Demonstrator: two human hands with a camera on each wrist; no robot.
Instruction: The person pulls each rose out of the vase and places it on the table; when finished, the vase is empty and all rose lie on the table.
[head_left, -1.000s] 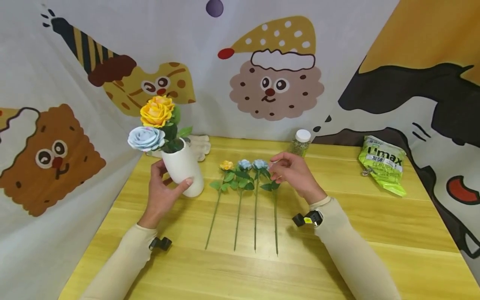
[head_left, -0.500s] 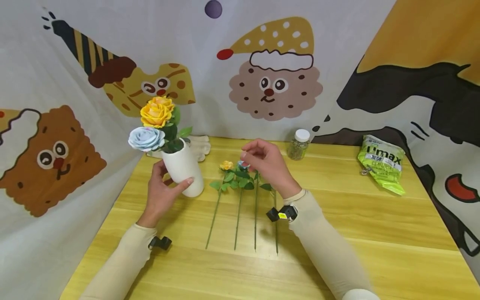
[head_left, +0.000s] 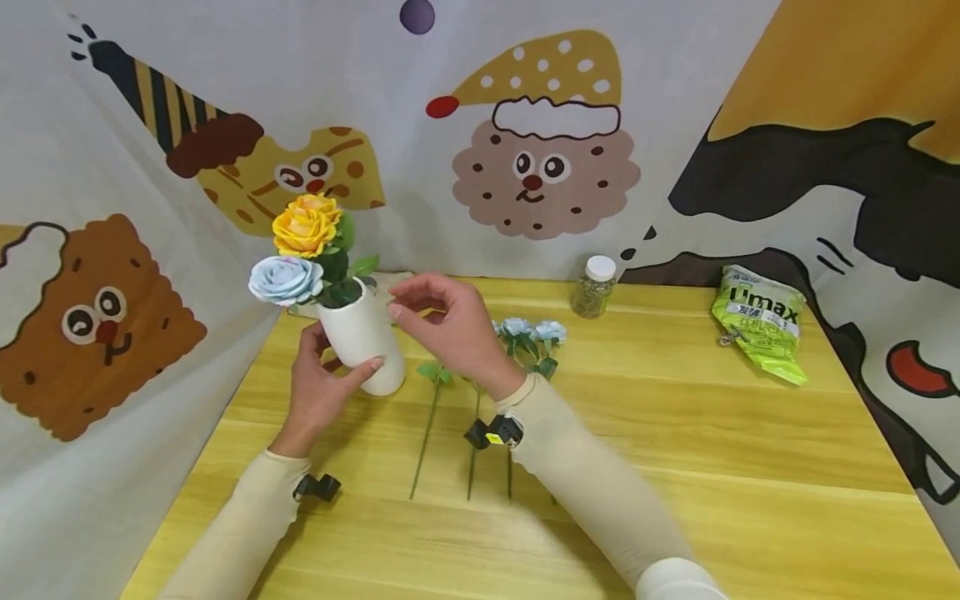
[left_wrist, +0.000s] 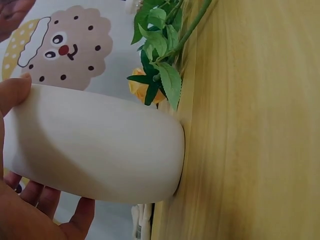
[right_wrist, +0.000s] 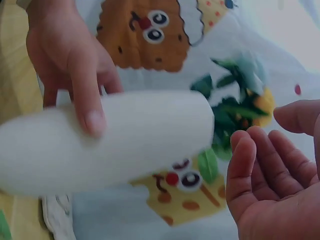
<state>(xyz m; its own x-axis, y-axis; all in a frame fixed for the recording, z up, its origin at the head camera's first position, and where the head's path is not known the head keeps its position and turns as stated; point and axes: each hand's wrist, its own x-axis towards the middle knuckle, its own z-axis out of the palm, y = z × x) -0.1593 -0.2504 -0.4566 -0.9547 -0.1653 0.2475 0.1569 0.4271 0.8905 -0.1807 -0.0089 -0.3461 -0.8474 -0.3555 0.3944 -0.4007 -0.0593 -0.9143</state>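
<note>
My left hand [head_left: 322, 392] grips a white vase [head_left: 360, 342], thumb on its near side and fingers round the far side. The vase stands on the table, and a yellow rose [head_left: 306, 225] and a pale blue rose [head_left: 285, 281] lean left out of its mouth. Just right of the mouth hovers my right hand [head_left: 461, 329], fingers loosely bent, with nothing between them in the right wrist view. Under the right arm several stemmed artificial flowers lie side by side; two blue blooms [head_left: 516, 326] show, while the yellow bloom is hidden by the hand in the head view.
A clear jar with a white cap [head_left: 596, 287] stands at the back of the wooden table [head_left: 712, 467]. Right of it lies a green bag [head_left: 759, 325]. Something white and cloth-like [right_wrist: 57, 220] lies behind the vase. A printed curtain [head_left: 420, 208] hangs along the back.
My right hand has swept left from over the blue blooms, across the row of flowers, to beside the vase's mouth. The left hand and the vase have stayed in place.
</note>
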